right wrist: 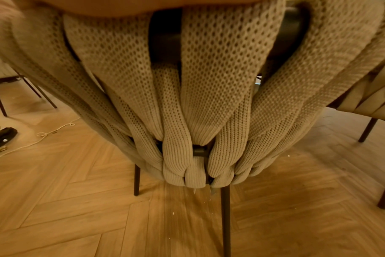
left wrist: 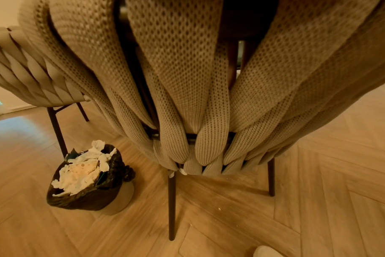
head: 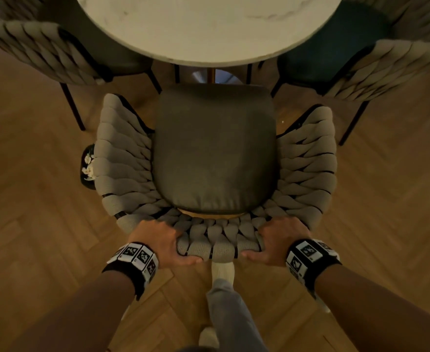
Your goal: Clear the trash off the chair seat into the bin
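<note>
Two hands on chair backrest (head: pixel 221 240), head view: left hand (head: pixel 161 243) wrapped over the woven top edge at 7 o'clock, right hand (head: pixel 276 241) gripping the same edge at 5 o'clock, thumbs on the near side, fingers curled over the far side. Dark seat cushion (head: pixel 215 148) at centre, bare, no trash visible on it. Round marble table (head: pixel 208 26) at 12 o'clock, just beyond the seat's front edge. Second woven chair (head: pixel 38 49) at 10 o'clock, third one (head: pixel 386 62) at 2 o'clock. Bin (head: pixel 86 166) at 9 o'clock, mostly hidden behind the chair's left side, white scraps showing. Black-and-white marker wristbands on both wrists, no readable text. Grey trouser leg (head: pixel 229 313) and light sock at 6 o'clock on herringbone wood floor.

Left wrist view: knit straps of backrest (left wrist: pixel 187 78) filling the top, fingers not visible. Bin (left wrist: pixel 92 180) at 8 o'clock on the floor, black liner, heaped with crumpled white paper (left wrist: pixel 77 175), just beside a dark chair leg (left wrist: pixel 171 205). Small crumbs on the floor near that leg.

Right wrist view: same knit straps (right wrist: pixel 198 87) close up, strip of hand along the top edge, fingers hidden. White cord (right wrist: pixel 44 135) and dark items at 9 o'clock on the floor. Pale specks by chair leg (right wrist: pixel 225 219). No writing legible anywhere.
</note>
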A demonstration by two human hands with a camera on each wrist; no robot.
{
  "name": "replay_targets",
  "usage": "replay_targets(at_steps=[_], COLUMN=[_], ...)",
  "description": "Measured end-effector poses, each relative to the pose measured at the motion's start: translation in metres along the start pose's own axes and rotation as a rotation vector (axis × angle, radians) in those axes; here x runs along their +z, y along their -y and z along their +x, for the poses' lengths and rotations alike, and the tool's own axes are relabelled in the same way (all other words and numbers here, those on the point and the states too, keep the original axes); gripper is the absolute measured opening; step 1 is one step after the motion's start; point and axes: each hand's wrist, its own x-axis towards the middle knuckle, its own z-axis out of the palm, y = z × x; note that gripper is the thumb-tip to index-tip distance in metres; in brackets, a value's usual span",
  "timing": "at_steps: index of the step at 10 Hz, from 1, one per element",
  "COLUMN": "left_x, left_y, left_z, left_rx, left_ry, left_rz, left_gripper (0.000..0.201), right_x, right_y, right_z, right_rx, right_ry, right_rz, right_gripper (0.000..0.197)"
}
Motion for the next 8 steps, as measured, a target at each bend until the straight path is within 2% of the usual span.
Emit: replay_targets(at_steps=[2,4,5,6,7,8], left_x=[-0.011,-0.017,-0.020,-0.024,-0.036,-0.017], left_y=[0.021,0.016,0.020,0.031,0.062,0.108], left_z=[0.022,0.019,0.020,0.004,-0.027,-0.076], left_rx=[-0.035,-0.020,-0.024,0.019,0.083,0.027], left_ry=[0.075,0.099,0.168,0.222,0.158,0.137], left_rz=[0.005,-0.001,-0.122,-0.240,-0.344,-0.358], left_gripper=[0.102,0.104,0.108,0.077,0.045,0.044], right_x=[-0.019,-0.006,-0.011,-0.020,-0.045,-0.053], right_y=[-0.006,-0.006,0.001,0.025,0.062,0.101], right_z=[0.026,0.030,0.025,0.006,-0.011,-0.032], right_rx=[0.023,0.042,0.108,0.202,0.284,0.309], right_ry=[-0.002,0.036,0.077,0.076,0.064,0.082], right_rz=[0.008,0.035,0.043,-0.019,0.141,0.231], right_gripper=[0.094,0.103,0.112,0.093,0.049,0.041])
